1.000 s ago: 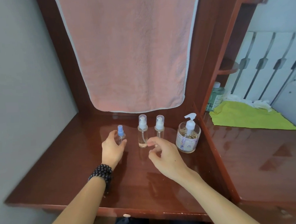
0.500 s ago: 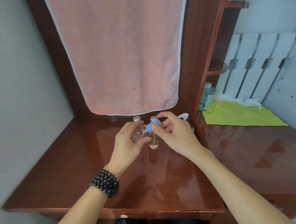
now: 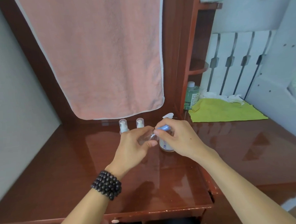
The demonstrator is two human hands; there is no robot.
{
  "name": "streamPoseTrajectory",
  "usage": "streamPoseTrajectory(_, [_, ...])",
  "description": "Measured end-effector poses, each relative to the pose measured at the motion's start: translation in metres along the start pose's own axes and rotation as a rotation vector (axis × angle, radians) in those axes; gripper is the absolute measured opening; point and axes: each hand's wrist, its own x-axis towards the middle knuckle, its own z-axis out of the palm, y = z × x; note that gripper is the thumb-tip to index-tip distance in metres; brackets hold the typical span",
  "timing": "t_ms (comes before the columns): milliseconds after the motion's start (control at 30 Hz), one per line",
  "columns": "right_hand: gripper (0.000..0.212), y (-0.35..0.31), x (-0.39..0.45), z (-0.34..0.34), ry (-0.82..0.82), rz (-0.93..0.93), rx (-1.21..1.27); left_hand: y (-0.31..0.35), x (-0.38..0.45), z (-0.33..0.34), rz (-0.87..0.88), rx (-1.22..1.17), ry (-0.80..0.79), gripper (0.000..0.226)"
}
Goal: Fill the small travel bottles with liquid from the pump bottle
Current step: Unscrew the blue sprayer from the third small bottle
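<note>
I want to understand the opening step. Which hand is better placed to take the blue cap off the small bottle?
The right hand. Its fingertips already pinch the blue cap, while the left hand grips the clear small bottle body, tilted, steadying it.

pump bottle [image 3: 164, 146] mostly hidden behind right hand [image 3: 181, 141]

- The left hand [image 3: 137, 146] has lifted the small spray bottle [image 3: 147, 137] off the desk [image 3: 70, 176].
- The right hand [image 3: 177, 139] now pinches its blue cap [image 3: 162, 128], in front of the pump bottle [image 3: 166, 145].
</note>
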Motion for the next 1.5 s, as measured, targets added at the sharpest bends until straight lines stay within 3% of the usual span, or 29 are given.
streamPoseTrajectory(67, [0.008,0.002,0.000,-0.003,-0.075,-0.044,-0.011,-0.003,-0.002,-0.001,-0.029,-0.019,-0.041,0.017])
streamPoseTrajectory(167, [0.035,0.002,-0.001,-0.010,-0.160,-0.110,-0.056,-0.006,-0.004,-0.002,-0.061,-0.025,-0.039,0.020])
streamPoseTrajectory(233, [0.048,-0.001,-0.002,-0.012,-0.212,-0.030,-0.012,-0.007,-0.004,-0.003,-0.078,-0.011,-0.009,0.024])
streamPoseTrajectory(333, [0.024,-0.004,0.001,-0.007,-0.147,0.104,-0.011,-0.006,-0.003,-0.003,-0.048,-0.003,-0.024,0.026])
streamPoseTrajectory(467, [0.003,0.000,0.003,-0.004,-0.151,0.040,-0.068,-0.005,-0.003,-0.003,-0.050,0.007,-0.012,0.025])
streamPoseTrajectory(533, [0.034,0.001,0.002,-0.005,-0.262,0.015,-0.047,-0.008,-0.003,-0.004,-0.074,0.018,0.006,0.026])
streamPoseTrajectory(600, [0.047,-0.001,0.002,-0.005,-0.304,0.083,-0.039,-0.009,-0.004,-0.004,-0.077,0.026,0.012,0.028])
streamPoseTrajectory(733, [0.015,0.003,0.003,0.002,-0.148,0.099,-0.078,-0.012,-0.004,-0.003,-0.052,0.020,-0.001,0.028])
streamPoseTrajectory(800, [0.005,0.006,0.004,0.002,-0.163,0.064,-0.058,-0.016,-0.004,-0.002,-0.062,0.034,0.000,0.025])
streamPoseTrajectory(867, [0.033,0.004,0.003,0.000,-0.245,0.038,-0.050,-0.020,-0.004,-0.002,-0.078,0.032,0.011,0.024])
streamPoseTrajectory(933, [0.043,0.003,0.004,0.001,-0.263,0.087,-0.053,-0.022,-0.004,-0.001,-0.084,0.025,0.018,0.026])
streamPoseTrajectory(1033, [0.018,0.005,0.005,0.005,-0.173,0.131,-0.073,-0.022,-0.004,-0.001,-0.082,0.014,0.008,0.028])
streamPoseTrajectory(1167, [0.006,0.006,0.006,0.000,-0.126,0.067,-0.104,-0.025,-0.004,-0.003,-0.103,0.038,0.021,0.031])
streamPoseTrajectory(1367, [0.005,0.007,0.004,-0.020,-0.058,0.157,-0.005,-0.038,-0.010,-0.017,-0.244,-0.107,0.166,0.027])
streamPoseTrajectory(1500, [0.011,0.009,-0.004,-0.015,-0.126,0.233,-0.023,-0.051,-0.014,-0.030,-0.332,-0.260,0.363,0.019])
